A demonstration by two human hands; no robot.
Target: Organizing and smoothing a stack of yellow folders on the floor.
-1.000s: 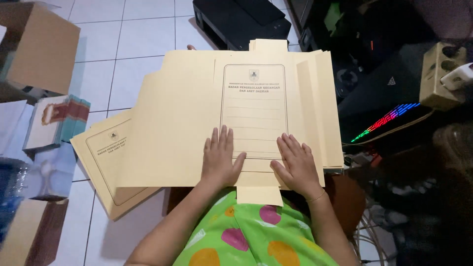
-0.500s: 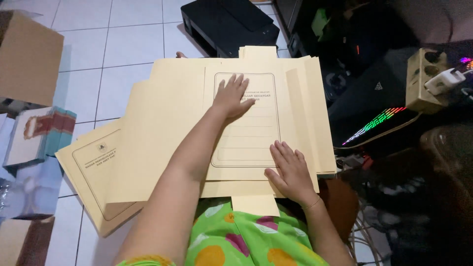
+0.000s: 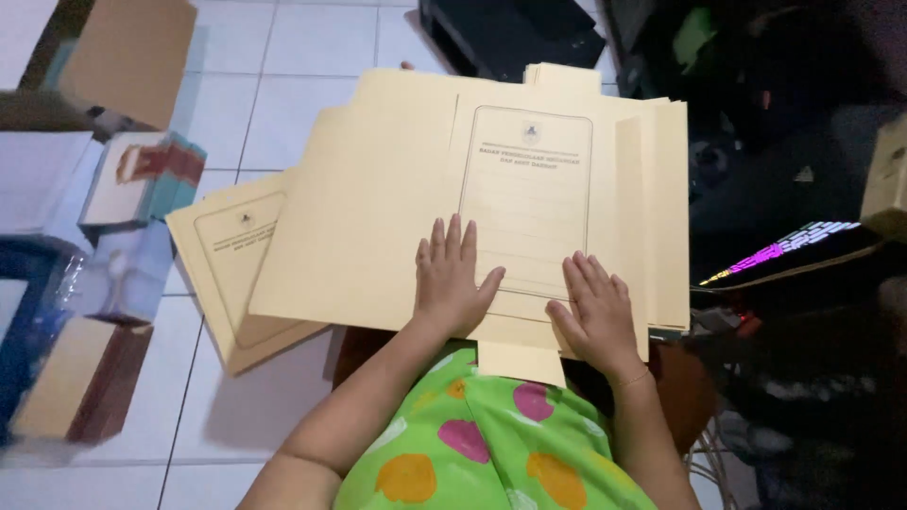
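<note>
The large, unfolded cream-yellow card folder [image 3: 453, 208] is lying flat across the person's lap, on a stack of like sheets that steadies it above the white tiled floor [image 3: 312, 57]. A second cream folder [image 3: 231, 274] is sticking out from beneath at the left, likely set aside. The left hand [image 3: 452, 281] is pressing down flat, fingers spread, near the folder's bottom edge; the right hand [image 3: 595, 316] is lying flat beside it, fingers loosely together, pinning the sheet. Half a second ago the left hand was reaching far up the printed panel; it is now drawn back level with the right.
</note>
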